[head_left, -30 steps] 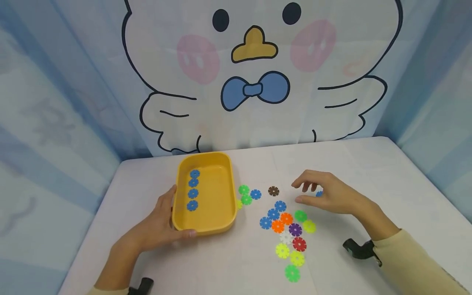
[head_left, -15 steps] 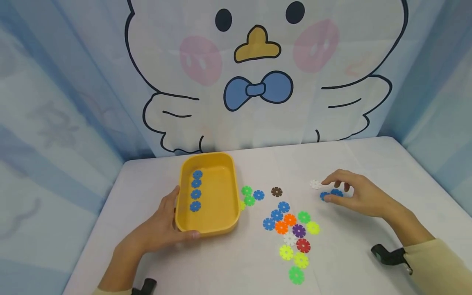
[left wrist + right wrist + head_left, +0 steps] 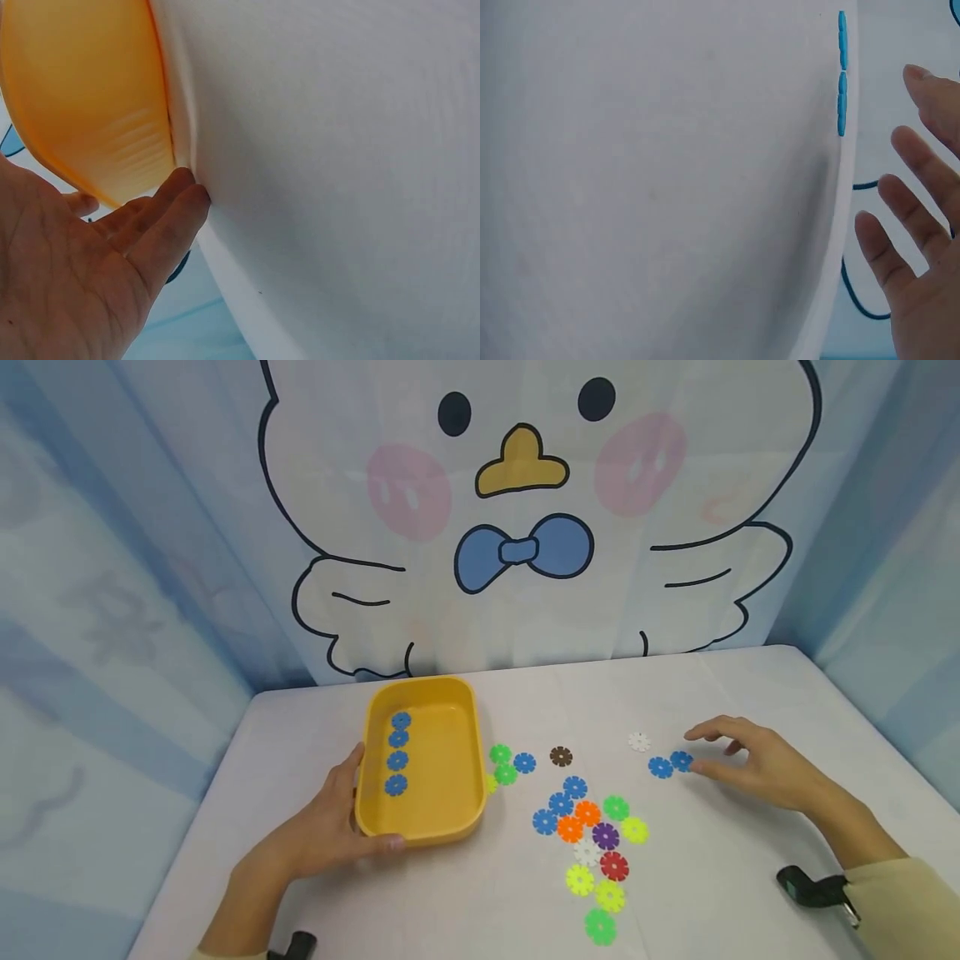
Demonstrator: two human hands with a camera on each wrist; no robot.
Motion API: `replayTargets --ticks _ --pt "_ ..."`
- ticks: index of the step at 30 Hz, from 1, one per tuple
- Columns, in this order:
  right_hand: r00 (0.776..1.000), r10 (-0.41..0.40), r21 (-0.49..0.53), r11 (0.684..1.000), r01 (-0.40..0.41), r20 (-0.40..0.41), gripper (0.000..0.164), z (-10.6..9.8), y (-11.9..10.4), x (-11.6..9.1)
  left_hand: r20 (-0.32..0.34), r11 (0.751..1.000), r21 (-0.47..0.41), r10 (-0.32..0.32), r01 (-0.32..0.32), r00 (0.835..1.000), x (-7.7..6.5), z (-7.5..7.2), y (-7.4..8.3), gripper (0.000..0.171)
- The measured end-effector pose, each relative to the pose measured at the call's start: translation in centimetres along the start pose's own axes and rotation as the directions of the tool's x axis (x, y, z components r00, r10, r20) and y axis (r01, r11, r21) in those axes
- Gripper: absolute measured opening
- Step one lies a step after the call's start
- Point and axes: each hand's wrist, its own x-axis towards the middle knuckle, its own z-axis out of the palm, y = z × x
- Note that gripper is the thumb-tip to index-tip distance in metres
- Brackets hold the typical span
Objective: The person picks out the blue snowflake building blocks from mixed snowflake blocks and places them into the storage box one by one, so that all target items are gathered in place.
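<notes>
My left hand [image 3: 321, 827] rests against the near left corner of a yellow tray [image 3: 442, 828], thumb along the near wall and fingers by the left side. In the left wrist view those fingers [image 3: 161, 225] look nearly straight beside the tray wall [image 3: 90, 90]. Inside the tray, several blue notched plastic discs [image 3: 397, 761] lie in a column. To the right, my right hand [image 3: 772, 768] hovers with loosely bent, parted fingers and holds nothing. Its thumb tip is close to a blue disc [image 3: 681, 761]; whether they touch, I cannot tell. Another blue disc [image 3: 661, 767] lies beside it.
Near the blue pair lies a white disc [image 3: 639, 742]. Mid-table, a cluster includes orange [image 3: 588, 813], purple [image 3: 606, 836], red [image 3: 614, 866] and green [image 3: 601, 927] discs. A brown disc [image 3: 561, 756] lies behind. A printed curtain [image 3: 525, 618] hangs beyond the table.
My right hand has moved right, first over the blue discs, then just off them, uncovering the white disc and the blue pair. The left hand stays at the tray.
</notes>
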Motion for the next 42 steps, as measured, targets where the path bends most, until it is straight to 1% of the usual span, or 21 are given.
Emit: replayTargets --ticks 5,10,13,17,23,28,32,39,42 --pt "0.998 0.043 0.005 0.999 -0.044 0.034 0.046 0.1 0.6 -0.2 -0.009 1.0 0.008 0.003 -0.003 1.0 0.0 0.0 -0.1 0.139" --pt "0.994 0.059 -0.007 0.998 -0.058 0.088 0.051 -0.2 1.1 -0.2 -0.012 1.0 -0.007 0.003 -0.003 1.0 0.0 0.1 -0.1 0.139" --pt "0.993 0.062 -0.009 0.998 -0.061 0.104 0.052 -0.4 1.5 -0.2 -0.007 1.0 -0.029 0.005 -0.005 1.0 0.0 0.2 -0.1 0.139" --pt "0.994 0.04 -0.007 0.999 -0.039 0.099 0.052 -0.1 1.8 -0.1 -0.006 1.0 -0.031 -0.005 0.005 1.0 0.0 0.1 -0.1 0.139" --pt "0.993 -0.018 0.014 1.0 0.017 0.114 0.049 0.6 1.5 0.4 -0.016 1.0 -0.015 -0.008 0.008 1.0 -0.2 0.1 -0.4 0.139" --pt "0.991 -0.034 0.01 0.999 0.033 0.131 0.045 0.9 1.6 0.7 -0.021 1.0 -0.008 -0.012 0.012 1.0 0.1 0.2 -0.1 0.141" --pt "0.991 -0.047 0.018 0.999 0.045 0.129 0.045 0.9 1.7 0.8 -0.018 1.0 -0.018 -0.017 0.017 1.0 0.2 0.3 0.0 0.141" --pt "0.99 -0.006 0.012 1.0 0.004 0.141 0.042 0.7 1.4 0.9 -0.019 1.0 -0.023 -0.015 0.014 1.0 0.2 0.3 0.0 0.141" --pt "0.99 -0.011 0.007 1.0 0.01 0.139 0.039 0.9 1.3 1.0 -0.019 1.0 -0.021 -0.019 0.018 1.0 0.0 0.1 -0.2 0.141"
